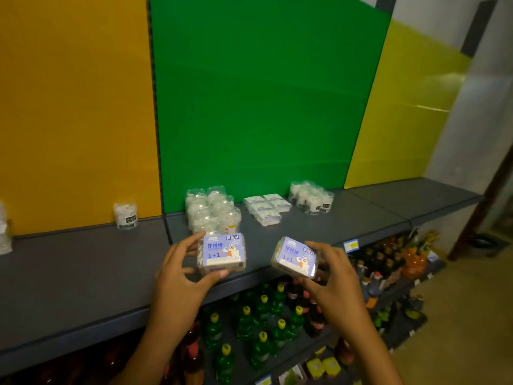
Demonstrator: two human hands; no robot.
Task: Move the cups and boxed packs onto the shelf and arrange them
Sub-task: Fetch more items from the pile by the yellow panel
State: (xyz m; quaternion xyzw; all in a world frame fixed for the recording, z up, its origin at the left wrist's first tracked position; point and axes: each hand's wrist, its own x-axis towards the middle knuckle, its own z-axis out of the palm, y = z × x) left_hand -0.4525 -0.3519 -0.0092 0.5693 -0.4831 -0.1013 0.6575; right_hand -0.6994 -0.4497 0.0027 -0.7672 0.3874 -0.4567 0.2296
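Packs, two: left hand [177, 276] pinches one pack [222, 252], right hand [330, 276] grips a tilted pack [295, 258], both above the shelf [83, 273] edge. Risk: tilted pack slipping toward bottles [263, 323] below.

Orange panel [75, 107], green panel [263, 93], yellow panel [410, 107], tan floor [472, 315]

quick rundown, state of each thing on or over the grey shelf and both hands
left hand: grips left boxed pack, upright over shelf
right hand: grips right boxed pack, tilted
clear cups: stacked
flat packs: lying flat
jar cluster: upright
lone jar: upright, apart
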